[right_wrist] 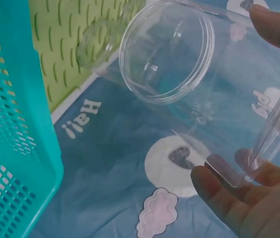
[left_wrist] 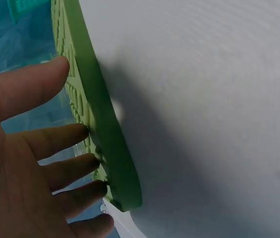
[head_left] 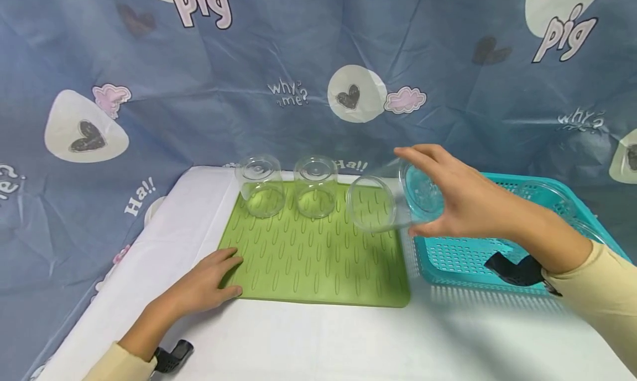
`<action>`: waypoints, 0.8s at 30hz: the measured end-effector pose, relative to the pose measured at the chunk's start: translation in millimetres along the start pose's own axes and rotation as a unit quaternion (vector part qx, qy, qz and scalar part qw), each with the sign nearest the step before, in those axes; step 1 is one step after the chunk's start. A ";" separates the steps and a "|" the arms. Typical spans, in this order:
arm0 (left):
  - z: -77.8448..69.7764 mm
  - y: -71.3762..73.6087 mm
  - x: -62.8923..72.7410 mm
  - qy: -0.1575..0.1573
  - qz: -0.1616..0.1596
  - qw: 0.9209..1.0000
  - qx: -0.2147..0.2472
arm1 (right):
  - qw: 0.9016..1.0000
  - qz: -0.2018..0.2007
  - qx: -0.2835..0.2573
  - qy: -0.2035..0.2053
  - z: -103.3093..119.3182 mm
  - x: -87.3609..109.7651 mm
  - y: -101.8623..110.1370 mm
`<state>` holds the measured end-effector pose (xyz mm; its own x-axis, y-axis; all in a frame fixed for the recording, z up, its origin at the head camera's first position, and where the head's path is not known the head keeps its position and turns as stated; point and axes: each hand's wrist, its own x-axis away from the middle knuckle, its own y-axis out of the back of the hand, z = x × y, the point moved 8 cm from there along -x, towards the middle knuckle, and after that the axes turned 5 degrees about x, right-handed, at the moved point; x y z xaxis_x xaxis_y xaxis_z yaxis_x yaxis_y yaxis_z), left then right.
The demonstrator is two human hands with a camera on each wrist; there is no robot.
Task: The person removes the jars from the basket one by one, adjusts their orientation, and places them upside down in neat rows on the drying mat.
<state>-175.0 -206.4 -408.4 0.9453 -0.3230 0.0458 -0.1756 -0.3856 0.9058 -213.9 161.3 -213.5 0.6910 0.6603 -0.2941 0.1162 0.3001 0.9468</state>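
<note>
My right hand (head_left: 463, 198) grips a clear plastic jar (head_left: 370, 204) by its base end, tilted on its side with its rim facing left, above the right part of a green ribbed mat (head_left: 308, 259). In the right wrist view, fingers and thumb go round the base of this jar (right_wrist: 179, 64). Two more clear jars stand upside down at the back of the mat, a left jar (head_left: 261, 187) and a middle jar (head_left: 316, 187). My left hand (head_left: 206, 281) rests at the mat's left edge, its fingers spread and holding nothing; the left wrist view shows its fingertips by the mat's edge (left_wrist: 110, 129).
A turquoise perforated basket (head_left: 458, 259) stands to the right of the mat, with clear containers (head_left: 547, 198) inside. White cloth (head_left: 318, 342) covers the table under the mat. Behind hangs a blue printed curtain (head_left: 249, 66).
</note>
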 end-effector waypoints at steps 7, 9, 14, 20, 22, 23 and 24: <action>5.0 -3.0 -0.6 0.005 0.018 1.000 0.004 | 0.999 0.032 0.011 -0.017 -7.1 -8.9 -4.8; 5.9 -3.9 -0.6 0.006 0.021 1.000 0.006 | 0.999 0.044 0.014 -0.026 -9.1 -10.8 -7.1; 5.4 -5.4 -0.1 0.005 0.025 1.000 0.007 | 0.998 0.053 0.024 -0.029 -11.3 -14.6 -8.3; 5.6 -4.9 -0.7 0.006 0.023 1.000 0.001 | 0.998 0.054 0.020 -0.027 -12.1 -17.1 -8.8; 5.6 -4.9 -0.8 0.010 0.024 1.000 -0.001 | 0.998 0.057 0.018 -0.027 -12.1 -17.5 -10.1; 5.5 -4.8 -1.0 0.012 0.024 1.000 -0.004 | 0.998 0.059 0.017 -0.029 -12.3 -17.5 -10.7; 5.3 -4.7 -1.2 0.014 0.024 1.000 -0.007 | 0.998 0.060 0.017 -0.029 -12.5 -17.7 -11.2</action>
<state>-176.8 -208.8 -414.9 0.9432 -0.3162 0.1018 -0.2180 -0.3580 0.9079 -236.3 154.8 -220.5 0.7410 0.6494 -0.1709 0.0534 0.1968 0.9790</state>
